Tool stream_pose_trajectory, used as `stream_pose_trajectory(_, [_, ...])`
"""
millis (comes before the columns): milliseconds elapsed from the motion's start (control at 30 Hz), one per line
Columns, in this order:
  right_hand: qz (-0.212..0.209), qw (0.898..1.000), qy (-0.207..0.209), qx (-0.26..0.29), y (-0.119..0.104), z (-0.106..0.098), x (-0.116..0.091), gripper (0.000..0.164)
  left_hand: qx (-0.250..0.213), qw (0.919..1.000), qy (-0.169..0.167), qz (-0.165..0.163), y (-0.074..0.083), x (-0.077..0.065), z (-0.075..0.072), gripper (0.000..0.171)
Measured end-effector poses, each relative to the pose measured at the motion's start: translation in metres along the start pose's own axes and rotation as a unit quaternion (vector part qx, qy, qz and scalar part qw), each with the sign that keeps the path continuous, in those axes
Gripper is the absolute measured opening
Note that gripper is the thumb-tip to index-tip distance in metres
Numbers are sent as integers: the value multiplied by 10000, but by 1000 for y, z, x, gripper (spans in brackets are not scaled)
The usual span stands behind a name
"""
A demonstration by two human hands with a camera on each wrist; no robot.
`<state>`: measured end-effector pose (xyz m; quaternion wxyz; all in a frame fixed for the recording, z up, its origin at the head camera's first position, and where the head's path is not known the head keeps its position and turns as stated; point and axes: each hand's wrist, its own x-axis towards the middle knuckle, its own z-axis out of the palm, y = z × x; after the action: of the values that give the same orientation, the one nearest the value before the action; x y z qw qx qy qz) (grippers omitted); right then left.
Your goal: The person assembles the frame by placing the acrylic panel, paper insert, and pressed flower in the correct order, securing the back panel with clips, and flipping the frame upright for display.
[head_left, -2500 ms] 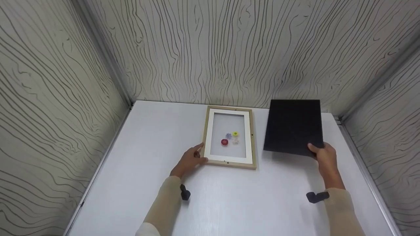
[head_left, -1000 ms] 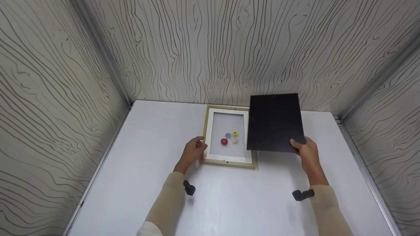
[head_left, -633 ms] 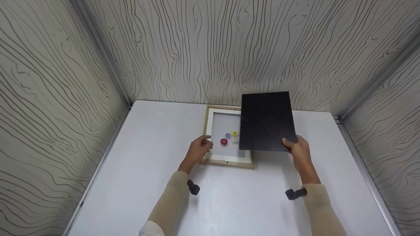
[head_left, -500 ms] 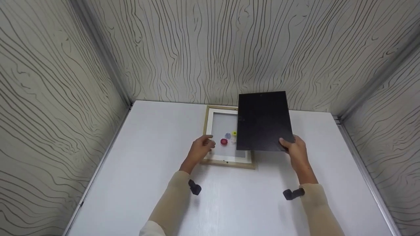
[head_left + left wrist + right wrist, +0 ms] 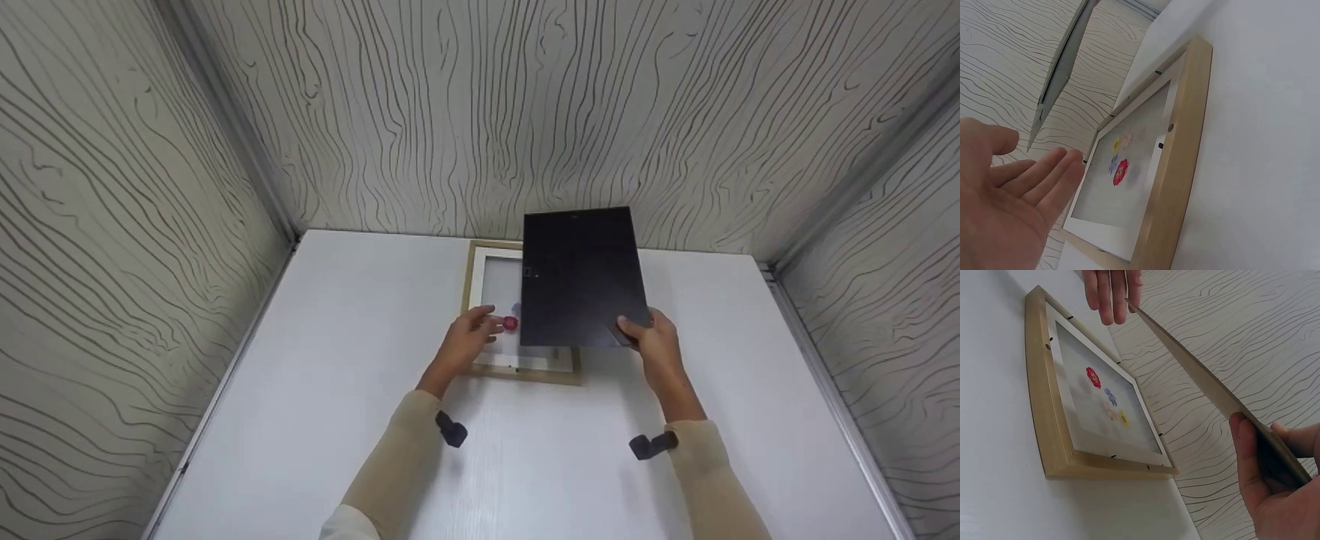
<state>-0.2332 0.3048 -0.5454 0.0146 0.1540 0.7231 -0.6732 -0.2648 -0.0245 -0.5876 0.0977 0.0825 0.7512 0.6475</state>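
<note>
A wooden picture frame lies on the white table with a white mat and a clear pane inside its rim. On the pane sit small flowers; the red flower, the blue flower and the yellow flower show in the wrist views, beside a pale pink one. My right hand pinches the lower right corner of a black backing board, thumb on top, holding it tilted above the frame's right part. My left hand hovers over the frame's left side, palm up, fingers extended, holding nothing.
The white table reaches to a wood-grain patterned back wall, with similar walls at both sides. Small black clips stick out along the frame's inner edge. A black wrist camera is strapped to each sleeve.
My right hand has carried the black backing board leftward from beside the frame until it covers much of it in the head view. My left hand has let go of the frame's edge and moved right over it.
</note>
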Motion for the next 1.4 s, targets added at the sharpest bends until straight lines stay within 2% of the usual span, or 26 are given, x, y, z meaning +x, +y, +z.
stream_pose_trajectory(300, [-28, 9999, -128, -36, 1, 16, -7, 59, -659, 9977, -80, -112, 1, 4, 9, 49])
stream_pose_trajectory(633, [-6, 9997, -158, 183, 5, 31, -11, 56, -440, 9979, -139, -453, 5, -2, 8, 57])
stream_pose_trajectory(867, [-33, 9988, -225, 431, 8, 39, -12, 58, -619, 9974, -168, -331, 4, -2, 7, 58])
stream_pose_trajectory(1133, [16, 9983, -395, 419, 16, 45, -13, 62, -583, 9975, 87, -382, 2, -3, 6, 59])
stream_pose_trajectory(1400, [73, 9979, -506, 408, 23, 50, -14, 62, -581, 9976, 195, -334, -1, -6, 4, 57])
